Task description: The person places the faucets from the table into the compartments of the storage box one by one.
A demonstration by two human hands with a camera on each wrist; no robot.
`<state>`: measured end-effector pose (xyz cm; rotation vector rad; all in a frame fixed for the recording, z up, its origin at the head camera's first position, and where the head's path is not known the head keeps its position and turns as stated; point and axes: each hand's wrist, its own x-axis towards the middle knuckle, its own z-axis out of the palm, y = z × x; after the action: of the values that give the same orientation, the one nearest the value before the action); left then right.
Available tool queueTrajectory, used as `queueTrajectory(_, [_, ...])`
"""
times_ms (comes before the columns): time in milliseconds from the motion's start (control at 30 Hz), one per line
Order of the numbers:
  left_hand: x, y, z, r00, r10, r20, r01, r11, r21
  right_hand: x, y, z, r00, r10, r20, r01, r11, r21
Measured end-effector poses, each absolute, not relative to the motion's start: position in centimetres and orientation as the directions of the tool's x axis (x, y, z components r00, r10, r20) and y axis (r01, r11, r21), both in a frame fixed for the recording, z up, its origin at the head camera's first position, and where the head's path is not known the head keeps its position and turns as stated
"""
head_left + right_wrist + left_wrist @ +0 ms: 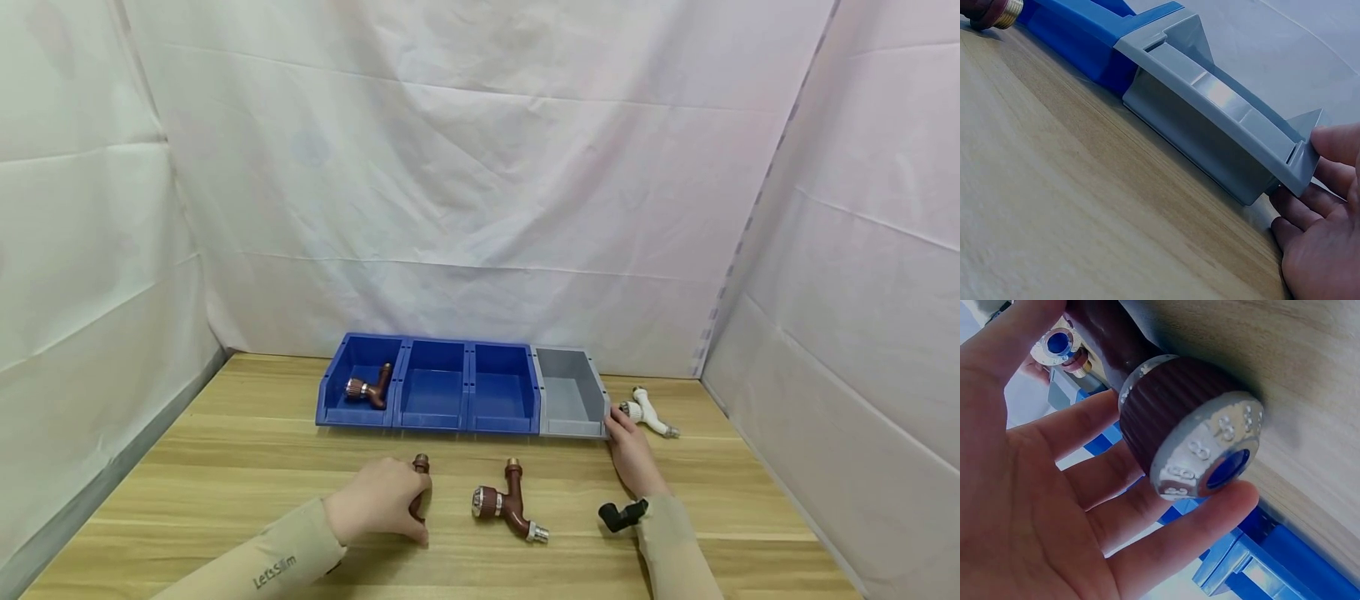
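Observation:
My left hand (378, 504) grips a brown tap (1175, 409) over the table, thumb on one side and fingers on the other. In the left wrist view its ribbed knob and silver cap with a blue centre show; in the head view the hand covers most of it. My right hand (636, 458) holds the front right corner of a grey bin (1210, 125), thumb against the side wall and fingers below the rim. Between the hands lies a second brown tap (512, 500), its silver-tipped end pointing right.
Three blue bins (430, 419) stand in a row left of the grey one. The leftmost holds a brown tap (378, 390). A white tap (649, 412) lies on the table (247, 450) right of the grey bin. White cloth (465, 167) hangs behind and at both sides.

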<state>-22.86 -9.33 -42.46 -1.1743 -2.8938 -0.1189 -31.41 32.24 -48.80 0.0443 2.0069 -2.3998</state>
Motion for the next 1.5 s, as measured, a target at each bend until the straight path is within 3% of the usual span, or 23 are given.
queueTrajectory(1500, [-22.54,-9.30,-41.75,-0.705,0.709,0.019,0.709,0.704,0.036,-31.13,32.32,-48.73,-0.999,-0.003,-0.034,0.034,-0.178,-0.983])
